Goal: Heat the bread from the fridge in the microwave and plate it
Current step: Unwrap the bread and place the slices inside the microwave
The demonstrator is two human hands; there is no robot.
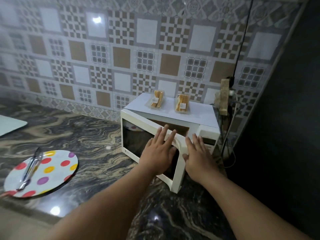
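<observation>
A white microwave (206, 116) stands on the marble counter against the tiled wall. Its door (138, 122) is swung partly open toward me. My left hand (160, 146) lies flat on the door's front with straight fingers. My right hand (197, 157) presses its straight fingers against the door's free edge. Two clear packs of sliced bread lie on the microwave's top, one to the left (156, 100) and one to the right (181, 103). A round polka-dot plate (57, 168) sits at the counter's left front with metal tongs (30, 170) lying on it.
A black cable (242, 37) runs down the wall to a socket behind the microwave's right side. A dark wall or panel (285, 118) closes off the right. A white board's corner (10, 125) shows at the far left. The counter's front edge runs below the plate.
</observation>
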